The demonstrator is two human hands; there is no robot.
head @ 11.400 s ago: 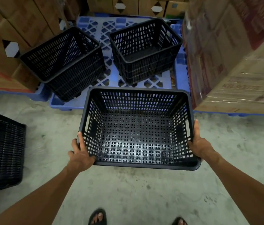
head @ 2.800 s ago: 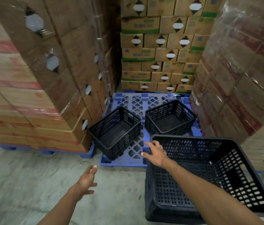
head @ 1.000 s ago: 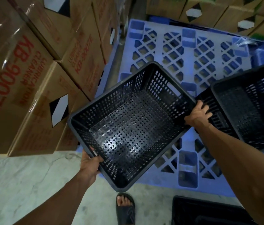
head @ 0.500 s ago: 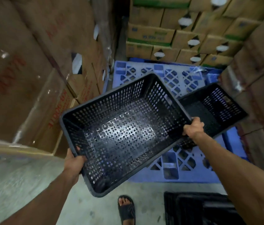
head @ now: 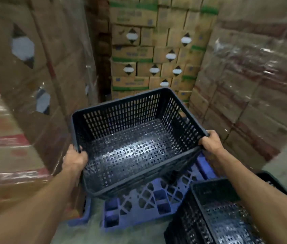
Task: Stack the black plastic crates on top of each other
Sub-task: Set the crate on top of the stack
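Note:
I hold a black perforated plastic crate [head: 132, 138] in the air, level and empty, over the blue pallet. My left hand [head: 74, 160] grips its near-left rim corner. My right hand [head: 209, 142] grips its near-right rim corner. A second black crate [head: 220, 213] stands on the floor at the lower right, partly under my right forearm. The other crate on the pallet is hidden behind the held one.
A blue plastic pallet [head: 149, 194] lies on the concrete floor below the held crate. Tall stacks of shrink-wrapped cardboard boxes close in on the left [head: 24, 85] and right [head: 253, 76], with more boxes [head: 148, 55] at the back.
The crate has come up off the pallet and levelled out in front of me, swinging slightly right. My view has lifted toward the box stacks, and the floor crate now shows at lower right.

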